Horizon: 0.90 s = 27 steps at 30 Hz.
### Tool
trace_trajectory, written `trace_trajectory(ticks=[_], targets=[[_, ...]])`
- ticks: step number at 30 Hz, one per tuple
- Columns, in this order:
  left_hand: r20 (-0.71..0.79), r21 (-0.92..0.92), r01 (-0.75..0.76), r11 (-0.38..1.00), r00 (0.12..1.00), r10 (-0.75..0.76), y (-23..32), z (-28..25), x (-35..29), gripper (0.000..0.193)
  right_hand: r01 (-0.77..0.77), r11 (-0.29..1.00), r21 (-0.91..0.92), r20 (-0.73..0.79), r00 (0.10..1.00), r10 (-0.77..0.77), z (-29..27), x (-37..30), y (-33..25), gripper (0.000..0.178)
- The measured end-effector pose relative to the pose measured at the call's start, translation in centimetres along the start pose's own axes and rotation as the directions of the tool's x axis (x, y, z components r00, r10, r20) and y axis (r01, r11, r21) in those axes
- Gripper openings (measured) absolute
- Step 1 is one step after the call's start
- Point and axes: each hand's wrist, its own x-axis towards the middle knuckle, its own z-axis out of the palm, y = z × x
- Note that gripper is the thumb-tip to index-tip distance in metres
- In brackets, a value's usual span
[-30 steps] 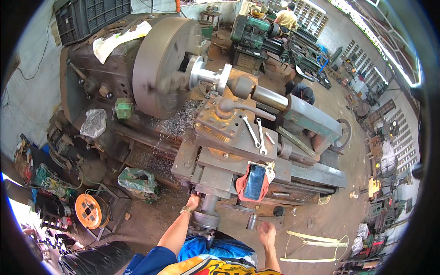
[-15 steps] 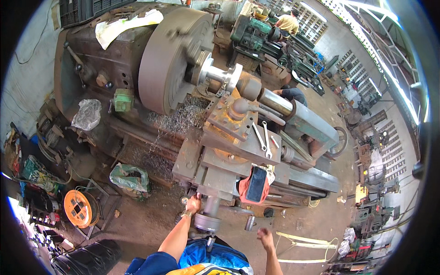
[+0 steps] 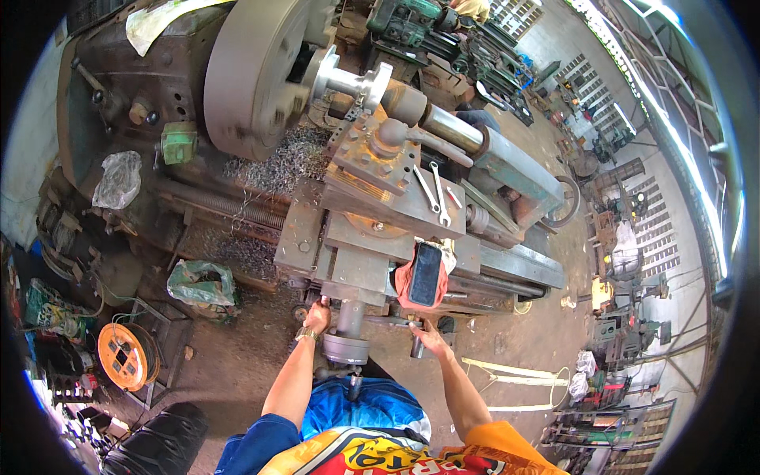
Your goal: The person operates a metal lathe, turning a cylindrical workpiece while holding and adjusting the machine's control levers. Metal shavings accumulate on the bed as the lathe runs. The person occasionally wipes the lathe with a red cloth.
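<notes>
My left hand (image 3: 317,317) is closed at the underside of the lathe carriage (image 3: 298,229), beside the round dial collar (image 3: 347,348). What its fingers grip is hidden. My right hand (image 3: 431,339) is at the outer end of a dark crank arm (image 3: 384,321), next to its shiny cylindrical handle (image 3: 417,347). Its fingers are stretched out over the crank end. Beyond the carriage, a bright flanged metal workpiece (image 3: 348,82) sits between the large chuck (image 3: 249,87), whose jaws are blurred, and the tailstock (image 3: 514,170). The tool post (image 3: 378,150) stands close to the workpiece.
Two wrenches (image 3: 434,194) lie on the slide, and a phone (image 3: 427,273) rests on a red cloth (image 3: 404,286). Metal chips (image 3: 277,162) cover the bed below the chuck. An orange cable reel (image 3: 123,358) and a green bag (image 3: 202,283) are at left. Another person (image 3: 473,9) is at the back.
My right hand has moved up to the crank end from lower right, where it was apart from it. My left hand stays at the carriage. The whole view has shifted, with the lathe now higher and further left.
</notes>
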Motion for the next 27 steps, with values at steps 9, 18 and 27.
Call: trace_trajectory(ticks=[9, 18, 27], targets=[[0.027, -0.001, 0.043, 0.999, 0.999, -0.043, 2.0, -1.8, -2.3, 0.064, -0.013, 0.976, -0.219, 0.008, 1.000, 0.015, -0.2, 0.1, -3.9, 0.100], [0.088, -0.022, 0.051, 0.998, 0.995, -0.049, 2.7, -3.1, -3.3, 0.067, 0.046, 0.999, 0.024, 0.087, 0.995, -0.048, 0.3, 1.5, -1.7, 0.072], [0.103, -0.048, 0.055, 0.997, 0.993, -0.050, 2.6, -3.3, -3.3, 0.068, -0.105, 0.981, 0.166, 0.090, 0.992, 0.091, 0.8, 0.7, -2.4, 0.052]])
